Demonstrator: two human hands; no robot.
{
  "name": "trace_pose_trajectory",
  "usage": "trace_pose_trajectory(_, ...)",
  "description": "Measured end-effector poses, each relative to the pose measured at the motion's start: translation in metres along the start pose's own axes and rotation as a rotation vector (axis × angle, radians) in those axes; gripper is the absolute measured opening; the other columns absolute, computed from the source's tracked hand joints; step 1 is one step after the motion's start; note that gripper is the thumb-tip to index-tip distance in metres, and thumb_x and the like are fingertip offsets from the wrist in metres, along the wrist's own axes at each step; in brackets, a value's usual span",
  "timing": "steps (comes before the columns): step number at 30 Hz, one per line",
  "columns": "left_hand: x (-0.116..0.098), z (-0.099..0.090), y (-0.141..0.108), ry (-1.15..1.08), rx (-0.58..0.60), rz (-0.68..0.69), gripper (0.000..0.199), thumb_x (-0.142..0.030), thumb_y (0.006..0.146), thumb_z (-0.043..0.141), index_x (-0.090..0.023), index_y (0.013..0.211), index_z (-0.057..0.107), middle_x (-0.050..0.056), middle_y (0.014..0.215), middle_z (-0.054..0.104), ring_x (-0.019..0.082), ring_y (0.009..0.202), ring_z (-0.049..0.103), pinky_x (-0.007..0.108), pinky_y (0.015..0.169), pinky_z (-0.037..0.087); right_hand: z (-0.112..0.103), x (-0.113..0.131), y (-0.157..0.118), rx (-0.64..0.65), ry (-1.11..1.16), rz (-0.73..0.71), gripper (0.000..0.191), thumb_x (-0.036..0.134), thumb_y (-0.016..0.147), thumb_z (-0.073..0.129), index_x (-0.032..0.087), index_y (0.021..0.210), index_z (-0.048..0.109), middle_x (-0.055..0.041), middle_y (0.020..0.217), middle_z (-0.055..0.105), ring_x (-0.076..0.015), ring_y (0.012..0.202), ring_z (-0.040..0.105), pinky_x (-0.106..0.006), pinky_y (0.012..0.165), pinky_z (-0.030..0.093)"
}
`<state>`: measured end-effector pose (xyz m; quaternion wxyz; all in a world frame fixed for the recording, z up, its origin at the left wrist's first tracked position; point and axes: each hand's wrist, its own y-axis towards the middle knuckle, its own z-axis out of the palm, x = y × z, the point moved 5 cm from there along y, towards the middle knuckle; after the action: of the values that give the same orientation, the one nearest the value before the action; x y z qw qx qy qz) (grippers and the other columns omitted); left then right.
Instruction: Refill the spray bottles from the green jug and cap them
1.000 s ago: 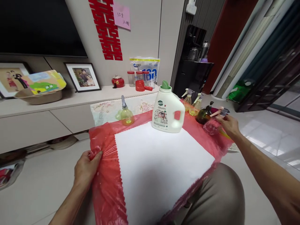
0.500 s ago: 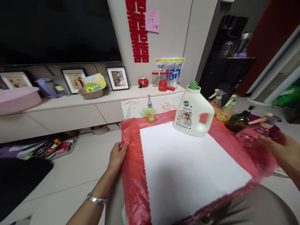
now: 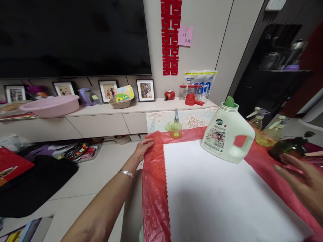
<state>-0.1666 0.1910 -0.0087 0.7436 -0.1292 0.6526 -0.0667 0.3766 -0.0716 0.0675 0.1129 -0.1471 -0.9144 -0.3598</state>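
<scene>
And there's "SilkGarden" showing on the label of the pale green jug (image 3: 227, 116), which is standing at the far edge of the white cloth (image 3: 202, 188) on the red plastic sheet (image 3: 152, 178), while a big blue "160" is showing on the bag (image 3: 205, 79) behind. The left hand (image 3: 142, 148) is now lying nearer the sheet's far corner than before, fingers extended along its edge, whether pinching I can't tell. The right hand (image 3: 301, 183), earlier at the pink spray bottle, is now hanging beside the dark bottle (image 3: 286, 148), fingers spread and released.
</scene>
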Motion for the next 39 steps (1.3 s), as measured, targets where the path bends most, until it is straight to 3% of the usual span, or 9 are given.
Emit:
trace_pose_trajectory(4,-0.002,0.0,0.019,0.011,-0.041,-0.008,0.034,-0.011,0.062,0.088,-0.01,0.093,0.076,0.004,0.063,0.073,0.013,0.052,0.064,0.025,0.056,0.055,-0.017,0.101,0.029,-0.14,0.117,-0.178,0.079,0.086,0.092,0.043,0.018,0.125,0.064,-0.0042,0.116,0.059,-0.013,0.098,0.062,-0.029,0.083,0.047)
trace_pose_trajectory(7,0.0,-0.005,0.026,0.032,-0.095,0.011,0.036,-0.007,0.061,0.087,-0.008,0.096,0.076,0.001,0.059,0.07,0.012,0.048,0.06,0.023,0.052,0.051,-0.006,0.162,0.035,-0.11,0.295,-0.326,0.057,0.066,0.1,0.049,0.016,0.121,0.065,-0.0049,0.119,0.058,-0.0103,0.107,0.059,-0.024,0.091,0.046)
trace_pose_trajectory(9,0.002,-0.008,0.027,0.043,-0.116,0.029,0.041,-0.005,0.063,0.085,-0.009,0.102,0.076,0.0,0.059,0.069,0.011,0.048,0.059,0.022,0.052,0.05,0.023,0.194,0.038,0.055,0.447,-0.314,0.051,0.061,0.099,0.053,0.019,0.125,0.064,-0.0025,0.121,0.057,-0.0077,0.104,0.06,-0.021,0.088,0.047)
trace_pose_trajectory(12,0.006,-0.009,0.026,0.052,-0.129,0.042,0.045,-0.002,0.065,0.08,-0.01,0.109,0.075,-0.001,0.061,0.07,0.011,0.05,0.06,0.022,0.053,0.05,0.087,0.229,0.047,0.348,0.657,-0.14,0.076,0.072,0.087,0.056,0.017,0.139,0.057,-0.0056,0.132,0.05,-0.0135,0.118,0.055,-0.026,0.1,0.049)
trace_pose_trajectory(16,0.01,-0.01,0.029,0.043,-0.123,0.028,0.051,0.0,0.064,0.077,-0.01,0.113,0.074,0.0,0.064,0.072,0.012,0.05,0.062,0.022,0.052,0.05,0.17,0.267,0.071,0.486,0.636,-0.041,0.099,0.067,0.074,0.064,0.01,0.153,0.043,-0.0125,0.134,0.047,-0.0205,0.119,0.053,-0.034,0.1,0.05)
trace_pose_trajectory(21,0.008,-0.012,0.038,-0.006,-0.039,0.007,0.05,-0.009,0.059,0.085,-0.012,0.108,0.075,0.002,0.067,0.074,0.013,0.053,0.064,0.023,0.053,0.052,0.242,0.302,0.096,0.541,0.569,0.076,0.118,0.053,0.067,0.076,0.012,0.164,0.021,-0.0155,0.139,0.041,-0.0255,0.128,0.046,-0.036,0.106,0.046)
trace_pose_trajectory(26,0.008,-0.014,0.051,-0.045,0.019,-0.017,0.037,-0.012,0.059,0.087,-0.011,0.095,0.078,0.007,0.074,0.077,0.016,0.063,0.069,0.026,0.065,0.057,0.272,0.323,0.1,0.518,0.545,0.116,0.128,0.052,0.067,0.079,0.016,0.166,0.007,-0.0151,0.138,0.042,-0.0271,0.127,0.046,-0.037,0.108,0.043)
trace_pose_trajectory(33,0.012,-0.012,0.06,-0.022,-0.029,-0.012,0.052,-0.002,0.067,0.076,-0.011,0.118,0.072,0.003,0.07,0.075,0.013,0.057,0.065,0.025,0.061,0.056,0.276,0.324,0.103,0.454,0.578,0.067,0.109,0.053,0.068,0.07,0.015,0.159,0.024,-0.0127,0.129,0.049,-0.0233,0.11,0.053,-0.032,0.094,0.047)
trace_pose_trajectory(39,0.013,-0.005,0.06,0.07,-0.104,0.043,0.066,-0.006,0.069,0.077,-0.012,0.133,0.062,0.005,0.084,0.076,0.016,0.066,0.068,0.028,0.067,0.058,0.242,0.318,0.116,0.391,0.626,0.016,0.091,0.067,0.065,0.068,0.014,0.135,0.042,-0.0104,0.116,0.054,-0.0199,0.099,0.053,-0.031,0.086,0.048)
